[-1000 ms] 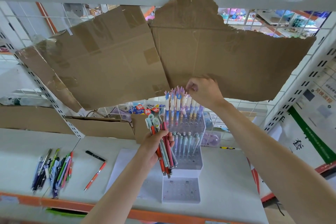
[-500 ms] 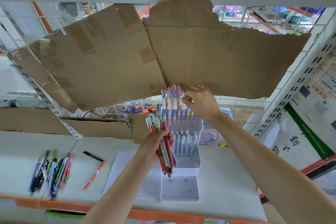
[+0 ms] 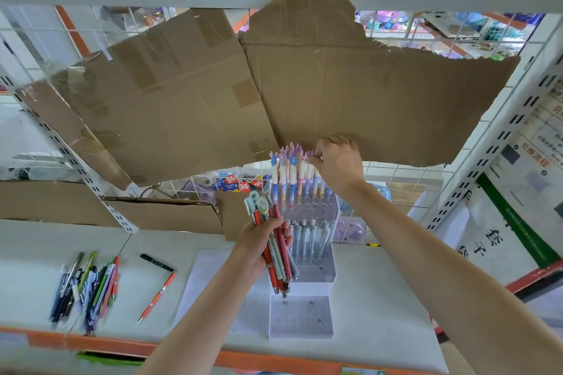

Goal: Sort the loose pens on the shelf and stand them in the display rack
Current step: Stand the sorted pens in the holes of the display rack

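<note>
Closest in, at six o'clock, the lowest tier of the display rack sits bare, its holes waiting. Over at eight o'clock lies the loose pile of pens on the shelf, with an orange pen and a black marker lying apart just to its right.

Centre frame now: the left hand is wrapped round a bundle of pens, fingers curled tight about the shafts, red barrels and cartoon-capped ones fanning out at top and bottom. Behind it, the middle tier holds a row of pale blue-green pens, standing upright.

Further back, toward twelve o'clock, the top row of pastel pens stands in the rear tier, and the right hand is up there, thumb and fingertips pinching the cap of the rightmost pen in that row. That looks like the step: seating this pen in its hole.

To do it well, I'd say keep the pinch high on the cap and the barrel vertical, so the tip finds the hole without knocking its neighbours, which stand touching one another. Push straight down, not sideways. The left hand should hold the bundle low and clear of the middle row, since those red barrels hang just beside it.

Behind everything, torn cardboard hangs against the wire backing.
</note>
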